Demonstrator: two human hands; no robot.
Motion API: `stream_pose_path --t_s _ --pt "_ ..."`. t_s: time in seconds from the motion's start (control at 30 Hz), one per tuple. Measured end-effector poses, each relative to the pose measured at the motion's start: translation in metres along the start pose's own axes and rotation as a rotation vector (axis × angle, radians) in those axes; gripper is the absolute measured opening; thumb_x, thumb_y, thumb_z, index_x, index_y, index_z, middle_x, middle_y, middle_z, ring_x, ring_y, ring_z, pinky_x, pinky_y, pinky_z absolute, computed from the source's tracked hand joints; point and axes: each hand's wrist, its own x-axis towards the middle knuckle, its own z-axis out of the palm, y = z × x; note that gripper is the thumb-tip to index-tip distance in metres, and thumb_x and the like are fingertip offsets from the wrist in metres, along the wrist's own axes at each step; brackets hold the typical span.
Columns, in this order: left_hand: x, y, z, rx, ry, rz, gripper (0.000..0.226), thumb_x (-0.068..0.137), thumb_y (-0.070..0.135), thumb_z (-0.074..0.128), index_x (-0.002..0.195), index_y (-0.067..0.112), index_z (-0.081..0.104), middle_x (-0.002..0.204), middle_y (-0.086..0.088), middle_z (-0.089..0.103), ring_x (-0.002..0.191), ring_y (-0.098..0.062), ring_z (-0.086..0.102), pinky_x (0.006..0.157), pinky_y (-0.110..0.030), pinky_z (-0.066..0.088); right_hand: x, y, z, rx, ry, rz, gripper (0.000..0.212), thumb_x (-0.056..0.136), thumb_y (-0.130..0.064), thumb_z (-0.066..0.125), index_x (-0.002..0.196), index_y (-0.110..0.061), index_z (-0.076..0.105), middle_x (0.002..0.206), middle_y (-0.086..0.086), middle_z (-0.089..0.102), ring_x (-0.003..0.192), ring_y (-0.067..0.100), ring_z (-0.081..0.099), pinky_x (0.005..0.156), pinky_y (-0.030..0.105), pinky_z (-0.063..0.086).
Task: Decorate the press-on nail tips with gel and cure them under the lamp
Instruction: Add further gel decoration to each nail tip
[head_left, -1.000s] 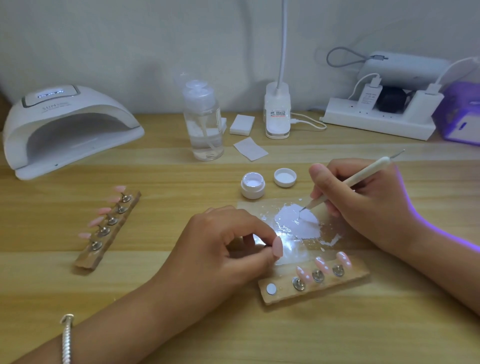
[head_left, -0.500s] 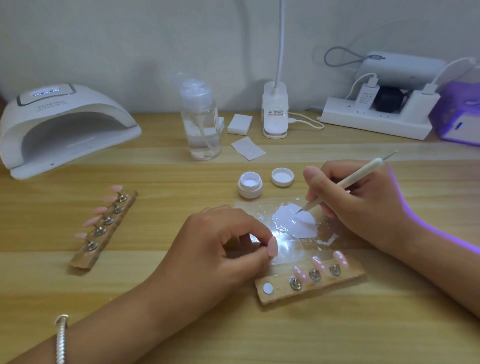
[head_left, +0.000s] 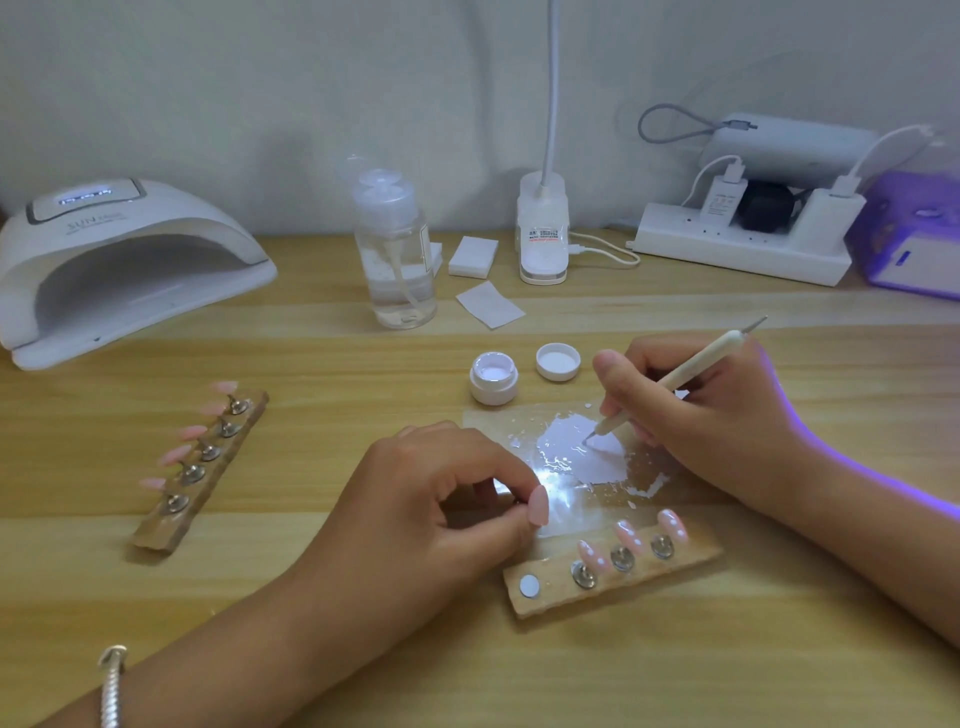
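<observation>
Dotting pen (head_left: 675, 387) dips into white gel (head_left: 576, 457) — a nail tip (head_left: 538, 506) waits.
Centre frame, the left hand (head_left: 441, 499) pinches the pink tip between thumb and forefinger, its long axis near vertical; the right hand (head_left: 706, 421) grips the pen, slanting from upper right down-left. Three tips on the lower-right strip (head_left: 623, 582) carry dots; five on the left strip (head_left: 171, 525) look plain, and curing under the lamp (head_left: 119, 260) seems still ahead.

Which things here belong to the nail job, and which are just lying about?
Job: nail tip, pinched by left hand; pen in right hand; gel palette; gel pot; lid; left rack; right rack; curing lamp.
Lying about: pump bottle; wipes; power strip.
</observation>
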Motion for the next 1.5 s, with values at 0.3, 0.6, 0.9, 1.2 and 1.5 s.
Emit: stream_pose_path --t_s 0.3,0.6,0.9,1.2,1.5 --pt "0.000 0.000 0.000 -0.003 0.004 0.006 0.010 0.077 0.022 0.077 0.077 0.031 0.072 0.076 0.017 0.067 0.073 -0.014 0.062 0.069 -0.024 0.046 0.000 0.001 0.000 -0.020 -0.001 -0.016 0.045 0.093 -0.028 0.060 0.056 -0.003 0.062 0.044 -0.019 0.051 0.042 0.003 0.048 0.046 0.013 0.036" --pt "0.000 0.000 0.000 -0.013 0.005 0.007 0.010 0.076 0.021 0.076 0.079 0.030 0.072 0.076 0.017 0.068 0.073 -0.014 0.062 0.069 -0.023 0.046 0.001 0.001 0.000 -0.037 0.000 -0.017 0.047 0.094 -0.030 0.058 0.056 -0.003 0.061 0.046 -0.021 0.053 0.042 0.002 0.049 0.047 0.012 0.036" --pt "-0.001 0.003 -0.001 -0.082 0.037 -0.023 0.009 0.079 0.024 0.076 0.077 0.033 0.073 0.080 0.018 0.069 0.076 -0.013 0.062 0.066 -0.008 0.042 0.001 0.004 -0.002 0.051 0.083 -0.024 0.045 0.100 -0.031 0.055 0.059 -0.015 0.063 0.046 -0.001 0.052 0.042 0.006 0.046 0.047 0.014 0.037" --pt "-0.002 0.003 -0.002 -0.094 0.085 -0.006 0.014 0.082 0.021 0.077 0.081 0.035 0.074 0.083 0.020 0.071 0.074 -0.011 0.064 0.068 -0.009 0.040 0.004 -0.020 0.000 0.346 0.215 -0.065 0.044 0.104 -0.036 0.044 0.079 -0.013 0.072 0.062 0.008 0.068 0.054 0.023 0.065 0.047 0.027 0.044" --pt "-0.002 0.013 -0.002 -0.212 0.182 -0.037 0.011 0.079 0.022 0.079 0.077 0.032 0.077 0.077 0.017 0.073 0.066 -0.004 0.060 0.064 -0.008 0.037 -0.010 -0.057 0.009 0.422 0.051 -0.039 0.036 0.088 -0.040 0.066 0.062 -0.016 0.058 0.050 -0.009 0.051 0.041 0.019 0.047 0.044 0.023 0.038"
